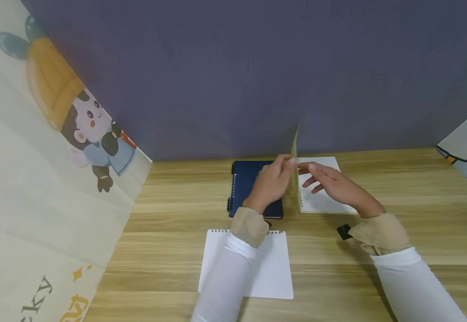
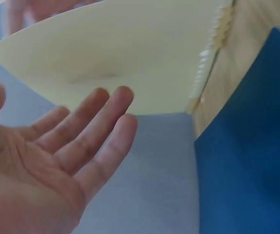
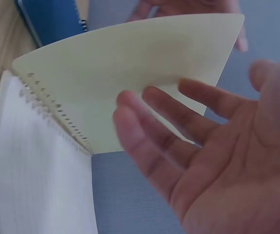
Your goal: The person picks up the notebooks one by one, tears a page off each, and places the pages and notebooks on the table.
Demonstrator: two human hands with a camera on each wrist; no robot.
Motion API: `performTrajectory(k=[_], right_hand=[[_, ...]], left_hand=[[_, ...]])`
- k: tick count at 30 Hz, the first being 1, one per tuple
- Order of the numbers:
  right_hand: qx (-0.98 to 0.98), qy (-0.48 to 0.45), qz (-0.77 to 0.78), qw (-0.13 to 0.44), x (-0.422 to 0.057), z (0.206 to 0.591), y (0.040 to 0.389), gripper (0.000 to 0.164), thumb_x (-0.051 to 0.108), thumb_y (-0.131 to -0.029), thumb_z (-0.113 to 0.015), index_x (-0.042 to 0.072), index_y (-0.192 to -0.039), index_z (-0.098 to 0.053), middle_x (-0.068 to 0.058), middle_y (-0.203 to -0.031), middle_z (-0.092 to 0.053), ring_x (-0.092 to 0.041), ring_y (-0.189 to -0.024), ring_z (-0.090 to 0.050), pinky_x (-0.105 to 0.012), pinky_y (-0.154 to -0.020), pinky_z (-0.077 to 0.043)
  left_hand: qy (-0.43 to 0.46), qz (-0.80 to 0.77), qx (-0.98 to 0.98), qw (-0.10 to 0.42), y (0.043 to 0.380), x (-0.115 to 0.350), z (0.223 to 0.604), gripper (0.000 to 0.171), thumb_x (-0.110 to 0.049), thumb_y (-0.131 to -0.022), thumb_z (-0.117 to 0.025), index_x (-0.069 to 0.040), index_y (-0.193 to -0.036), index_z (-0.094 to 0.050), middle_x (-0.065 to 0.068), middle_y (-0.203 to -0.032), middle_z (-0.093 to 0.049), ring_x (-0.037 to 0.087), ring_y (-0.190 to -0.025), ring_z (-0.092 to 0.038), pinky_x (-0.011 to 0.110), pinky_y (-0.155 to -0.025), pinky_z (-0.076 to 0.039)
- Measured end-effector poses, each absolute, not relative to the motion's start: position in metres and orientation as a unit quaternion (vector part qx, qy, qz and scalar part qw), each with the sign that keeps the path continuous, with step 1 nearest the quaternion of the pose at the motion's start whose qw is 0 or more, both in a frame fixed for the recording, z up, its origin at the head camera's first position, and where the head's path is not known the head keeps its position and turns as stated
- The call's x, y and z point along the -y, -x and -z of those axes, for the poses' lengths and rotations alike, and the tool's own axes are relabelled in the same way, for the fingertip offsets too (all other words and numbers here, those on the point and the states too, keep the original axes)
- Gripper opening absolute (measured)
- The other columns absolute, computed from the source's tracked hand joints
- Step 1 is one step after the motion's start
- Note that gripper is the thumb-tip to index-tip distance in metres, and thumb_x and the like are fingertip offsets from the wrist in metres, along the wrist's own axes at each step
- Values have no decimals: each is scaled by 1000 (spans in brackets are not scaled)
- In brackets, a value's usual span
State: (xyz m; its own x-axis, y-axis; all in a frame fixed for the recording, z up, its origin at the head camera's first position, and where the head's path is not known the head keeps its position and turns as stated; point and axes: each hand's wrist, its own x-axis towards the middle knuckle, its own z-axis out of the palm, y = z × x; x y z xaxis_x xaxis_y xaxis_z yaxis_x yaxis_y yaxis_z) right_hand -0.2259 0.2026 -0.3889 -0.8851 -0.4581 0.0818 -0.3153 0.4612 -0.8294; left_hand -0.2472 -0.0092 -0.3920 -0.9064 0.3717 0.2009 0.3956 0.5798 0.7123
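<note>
A ring-bound notebook with white pages (image 1: 318, 204) lies at the back of the table. Its pale yellow cover (image 2: 144, 53) stands nearly upright along the bound left edge. My left hand (image 1: 271, 181) is at the cover's left side, fingers extended and slightly bent, fingertips at or very near its surface. On the other side is my right hand (image 1: 336, 183), above the pages, with loosely bent fingers pointing at the cover. The right wrist view shows these fingers in front of the cover (image 3: 105, 83); contact is unclear. A navy notebook (image 1: 244, 183) lies under the left hand.
A loose white sheet (image 1: 273, 268) with a perforated top edge lies nearer on the wooden table (image 1: 161, 250), partly beneath the left forearm. A dark partition (image 1: 217, 89) rises behind the notebooks. A printed light panel (image 1: 24, 179) borders the left side.
</note>
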Motion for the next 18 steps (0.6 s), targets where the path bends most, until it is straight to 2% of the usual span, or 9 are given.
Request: performTrajectory(k=[3,6,11,15,18], right_hand=[[-867,235,429,93,-201,394,225,55,37,-114,-26,5,-158,-36,-25,-155,-45,-45,-128,-56,-54,-96,-54],[-882,232,398,98,-200,398,224,52,34,-113,-35,10,-159,-37,-21,-159,-42,-46,-136,-50,-64,-105,-46],[-891,247,363,115,-196,404,222,48,29,-110,-47,18,-156,-43,-15,-160,-42,-43,-135,-52,-63,-104,-46],[-890,263,352,124,-192,407,220,44,25,-109,-50,12,-151,-50,-18,-156,-47,-47,-137,-49,-62,-104,-46],[-896,259,340,120,-192,409,220,43,25,-109,-51,8,-148,-53,-20,-153,-49,-47,-136,-50,-63,-104,-45]], left_hand=[[185,431,883,34,248,17,387,65,-66,-105,-30,-24,-151,-47,1,-119,-72,20,-102,-70,41,-86,-57],[164,438,883,38,250,25,382,66,-68,-103,-35,-25,-151,-47,-1,-116,-72,20,-102,-70,42,-87,-57],[152,442,883,42,254,35,380,62,-64,-103,-42,-24,-150,-50,0,-116,-72,20,-103,-70,42,-87,-57],[145,423,893,48,256,44,380,59,-53,-102,-56,-20,-150,-50,4,-116,-73,22,-97,-71,42,-85,-58],[133,387,912,41,256,53,379,58,-39,-99,-67,-18,-150,-50,6,-110,-74,21,-88,-70,39,-80,-57]])
